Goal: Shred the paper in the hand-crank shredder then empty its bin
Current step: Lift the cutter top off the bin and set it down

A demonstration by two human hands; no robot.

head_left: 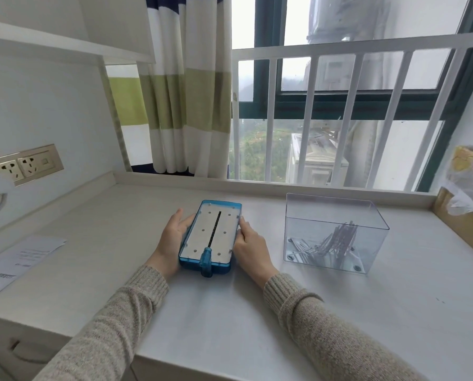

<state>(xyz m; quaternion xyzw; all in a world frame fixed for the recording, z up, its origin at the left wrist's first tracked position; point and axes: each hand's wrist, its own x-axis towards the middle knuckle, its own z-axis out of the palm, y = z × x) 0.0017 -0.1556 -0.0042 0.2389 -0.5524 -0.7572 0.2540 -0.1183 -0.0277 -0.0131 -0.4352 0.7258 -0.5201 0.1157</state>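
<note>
My left hand (172, 237) and right hand (250, 242) clasp the long sides of the blue shredder top (210, 237), seemingly upturned, its crank handle (206, 261) toward me; right of my grip stands the clear bin (334, 232) holding shreds (337, 240), left lies paper (18, 259).

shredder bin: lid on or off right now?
Off. The blue shredder top lies on the desk, held between the left hand and right hand. The clear bin stands apart, open-topped, with shreds inside.
</note>
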